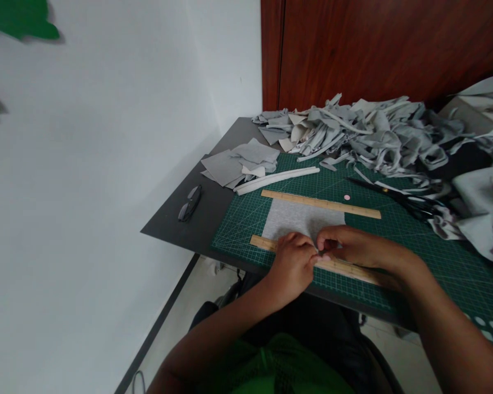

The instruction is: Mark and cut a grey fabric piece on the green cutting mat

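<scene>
Grey cloth (302, 216) lies on the cutting mat (240, 221) between the far ruler (320, 203) and the near ruler (263, 242). The left hand (294, 261) and right hand (353, 246) have curled fingers, tips close together over the near ruler; what they grip, if anything, I cannot tell. A tug could ruck the cloth; wrist pressure could skew that ruler.

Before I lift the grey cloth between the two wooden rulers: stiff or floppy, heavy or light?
Likely floppy: the grey cloth looks thin, and similar grey scraps behind it droop and curl. Probably light for its size, lying flat without visible bulk. Lifting may disturb the far ruler, which lies along its edge.
</scene>
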